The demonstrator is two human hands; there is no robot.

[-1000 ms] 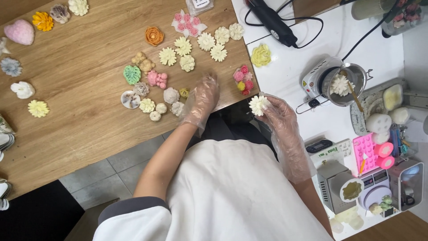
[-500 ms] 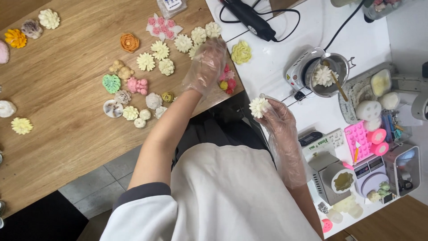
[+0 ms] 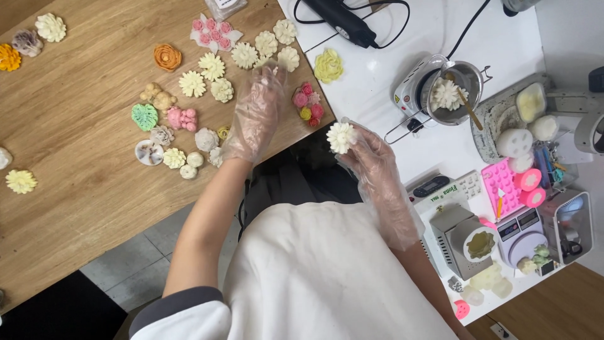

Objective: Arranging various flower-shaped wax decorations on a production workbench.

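Note:
My right hand [image 3: 371,157], in a clear plastic glove, holds a cream flower-shaped piece [image 3: 341,136] over the gap between the two tables. My left hand [image 3: 257,113], also gloved, reaches out over the wooden table [image 3: 75,208] with fingers spread, holding nothing. Its fingertips are near several cream flower pieces [image 3: 244,55] and a pink and yellow cluster [image 3: 308,104]. More moulded pieces lie to its left: a green leaf-shaped one [image 3: 144,116], a pink one [image 3: 181,118] and an orange rose [image 3: 167,56].
On the white table [image 3: 503,44] stand a small melting pot with a wooden stick [image 3: 450,85], a pink silicone mould [image 3: 500,186], a small scale [image 3: 525,230], a yellow flower [image 3: 328,65] and a black tool with a cord [image 3: 343,22]. Grey floor shows below.
My left hand has moved up from the small pieces at the table edge toward the cream flowers. My right hand keeps the cream flower in about the same place.

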